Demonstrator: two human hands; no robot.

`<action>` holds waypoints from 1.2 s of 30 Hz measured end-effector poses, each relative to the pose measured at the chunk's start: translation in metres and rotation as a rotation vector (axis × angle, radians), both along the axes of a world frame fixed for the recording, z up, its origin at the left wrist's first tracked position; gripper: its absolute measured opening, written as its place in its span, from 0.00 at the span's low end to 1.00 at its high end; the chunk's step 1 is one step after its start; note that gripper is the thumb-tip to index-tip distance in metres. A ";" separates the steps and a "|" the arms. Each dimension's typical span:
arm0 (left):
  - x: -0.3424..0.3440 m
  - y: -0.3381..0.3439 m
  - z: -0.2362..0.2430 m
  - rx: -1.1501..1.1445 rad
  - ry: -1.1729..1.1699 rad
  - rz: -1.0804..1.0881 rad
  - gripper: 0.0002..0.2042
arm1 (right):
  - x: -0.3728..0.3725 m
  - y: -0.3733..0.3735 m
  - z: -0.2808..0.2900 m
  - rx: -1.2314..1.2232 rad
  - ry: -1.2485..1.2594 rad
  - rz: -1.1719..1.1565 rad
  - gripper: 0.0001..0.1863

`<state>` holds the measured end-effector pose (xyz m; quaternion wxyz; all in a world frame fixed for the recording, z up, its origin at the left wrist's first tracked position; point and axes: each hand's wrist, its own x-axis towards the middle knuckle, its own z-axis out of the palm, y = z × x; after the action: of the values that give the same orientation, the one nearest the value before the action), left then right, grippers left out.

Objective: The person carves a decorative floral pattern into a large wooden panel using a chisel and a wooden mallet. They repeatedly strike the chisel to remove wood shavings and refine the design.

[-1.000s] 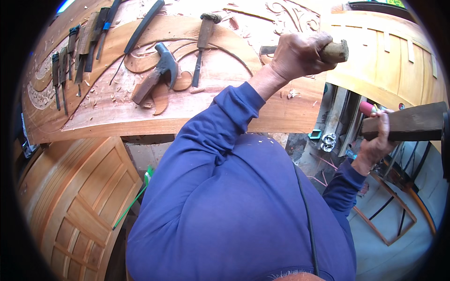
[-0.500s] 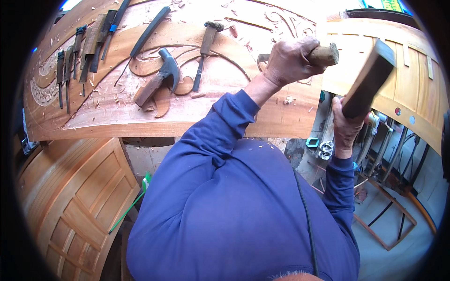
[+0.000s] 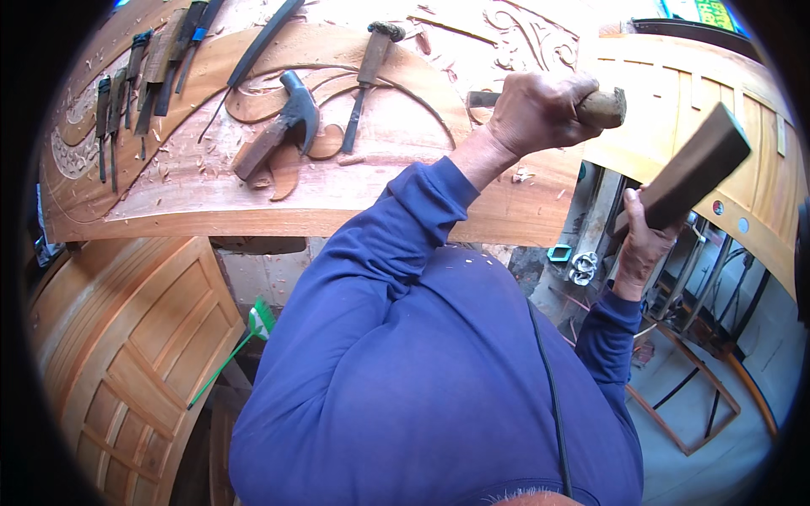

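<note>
My left hand (image 3: 540,114) is closed round a chisel with a pale, worn wooden handle (image 3: 609,108); its blade (image 3: 483,99) points left over the carved wooden panel (image 3: 169,202). To the right, my right hand (image 3: 643,240) grips a long dark wooden block (image 3: 688,164), raised at a slant with its far end upward. On the panel lie a claw hammer (image 3: 295,114), another chisel (image 3: 369,63), a long dark tool (image 3: 261,46) and several more chisels (image 3: 143,80) at the left, among shavings and carved scrollwork.
A light panelled wood piece (image 3: 675,76) is beyond my right hand, with metal bars (image 3: 700,270) and a wooden frame (image 3: 717,422) below it. Panelled doors (image 3: 152,337) stand at lower left beside a green broom (image 3: 261,320). A small turquoise object (image 3: 558,253) is under the bench's right end.
My right hand has swung the block up from nearly level to a steep slant, then slightly right and down since half a second ago. My left hand, still on the chisel, sits slightly lower.
</note>
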<state>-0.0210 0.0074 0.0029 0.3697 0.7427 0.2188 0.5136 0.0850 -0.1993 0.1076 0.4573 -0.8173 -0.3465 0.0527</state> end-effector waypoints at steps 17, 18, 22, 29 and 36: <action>-0.003 0.014 0.001 -0.096 -0.008 0.022 0.19 | 0.009 0.011 -0.014 -0.076 -0.108 0.155 0.47; 0.006 0.019 0.006 -0.185 -0.073 0.060 0.16 | 0.004 0.018 -0.009 -0.066 -0.077 0.122 0.46; 0.012 0.017 0.003 -0.166 -0.027 0.110 0.13 | 0.001 0.013 -0.002 0.047 0.006 0.024 0.40; 0.000 0.001 0.000 -0.102 -0.096 0.219 0.16 | 0.023 0.022 0.040 0.142 -0.160 0.045 0.29; -0.003 -0.006 -0.003 0.000 -0.104 0.254 0.18 | 0.058 0.040 0.057 0.261 -0.382 0.037 0.14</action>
<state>-0.0240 0.0011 0.0002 0.3126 0.6816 0.2915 0.5939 0.1430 -0.1597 0.1642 0.4844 -0.7398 -0.4455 -0.1400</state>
